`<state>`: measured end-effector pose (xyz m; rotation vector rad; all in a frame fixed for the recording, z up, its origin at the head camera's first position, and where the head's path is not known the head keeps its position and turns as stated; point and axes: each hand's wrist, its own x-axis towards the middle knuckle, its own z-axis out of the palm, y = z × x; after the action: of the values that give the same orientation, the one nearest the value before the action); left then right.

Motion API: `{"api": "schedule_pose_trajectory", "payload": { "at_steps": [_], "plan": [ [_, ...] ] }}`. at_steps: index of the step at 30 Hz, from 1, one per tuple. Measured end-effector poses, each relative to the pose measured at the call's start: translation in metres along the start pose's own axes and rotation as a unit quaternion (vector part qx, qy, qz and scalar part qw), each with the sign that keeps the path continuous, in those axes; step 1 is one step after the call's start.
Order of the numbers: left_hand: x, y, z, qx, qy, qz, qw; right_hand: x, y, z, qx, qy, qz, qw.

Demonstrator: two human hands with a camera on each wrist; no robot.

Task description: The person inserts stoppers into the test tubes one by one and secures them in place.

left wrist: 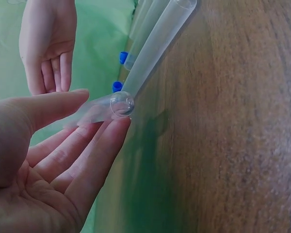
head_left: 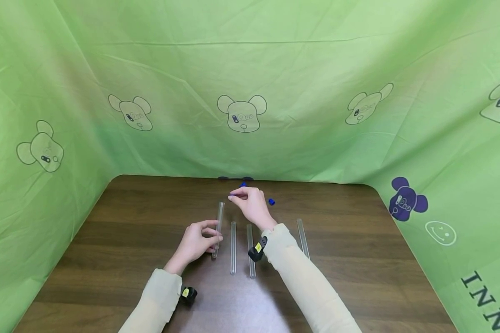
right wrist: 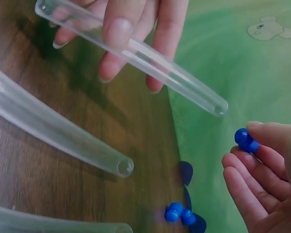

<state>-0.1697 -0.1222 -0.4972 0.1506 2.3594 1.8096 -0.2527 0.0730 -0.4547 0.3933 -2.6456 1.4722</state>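
Note:
My left hand (head_left: 195,241) pinches a clear test tube (head_left: 220,213) between thumb and fingers. The tube is tilted, its rounded bottom (left wrist: 122,104) toward me and its mouth (right wrist: 220,107) pointing away. Just past that mouth, my right hand (head_left: 253,207) holds a small blue stopper (right wrist: 245,140) between thumb and fingertips, with a gap between stopper and tube. Right of the held tube, two more test tubes lie side by side, one (head_left: 233,249) fully visible and one (head_left: 250,237) partly behind the right wrist. Another test tube (head_left: 302,237) lies farther right, its near end behind the sleeve.
Loose blue stoppers lie beyond the tubes, one (head_left: 271,202) right of my right hand and others (head_left: 243,184) near the far edge of the brown wooden table (head_left: 150,203). A green printed cloth (head_left: 241,152) hangs around the back and sides.

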Motion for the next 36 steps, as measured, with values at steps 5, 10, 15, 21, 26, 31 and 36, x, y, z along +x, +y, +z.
{"api": "schedule_pose_trajectory", "payload": {
  "at_steps": [5, 10, 15, 21, 26, 31, 36],
  "plan": [
    [-0.001, 0.0, 0.0, 0.002, -0.002, 0.002, 1.0, 0.001, -0.002, 0.002, 0.023, 0.002, 0.008, 0.9997],
    [-0.001, 0.0, 0.001, -0.007, -0.003, 0.006, 1.0, 0.001, -0.002, 0.005, 0.037, -0.002, 0.012, 0.9992],
    [-0.003, 0.0, 0.002, -0.016, -0.006, 0.002, 0.9998, 0.001, 0.0, 0.008, 0.06, -0.006, 0.013, 0.9981],
    [-0.004, 0.001, 0.002, -0.017, -0.013, -0.002, 0.9998, 0.001, 0.002, 0.011, 0.093, -0.016, 0.04, 0.9947],
    [-0.005, 0.001, 0.002, -0.018, -0.018, -0.001, 0.9997, 0.002, 0.003, 0.013, 0.127, -0.021, 0.056, 0.9901],
    [-0.006, 0.001, 0.001, -0.018, -0.021, -0.005, 0.9996, 0.001, 0.003, 0.016, 0.155, -0.025, 0.072, 0.9849],
    [-0.006, 0.0, 0.001, -0.019, -0.023, -0.004, 0.9995, 0.001, 0.002, 0.017, 0.177, -0.027, 0.078, 0.9807]
  ]
}}
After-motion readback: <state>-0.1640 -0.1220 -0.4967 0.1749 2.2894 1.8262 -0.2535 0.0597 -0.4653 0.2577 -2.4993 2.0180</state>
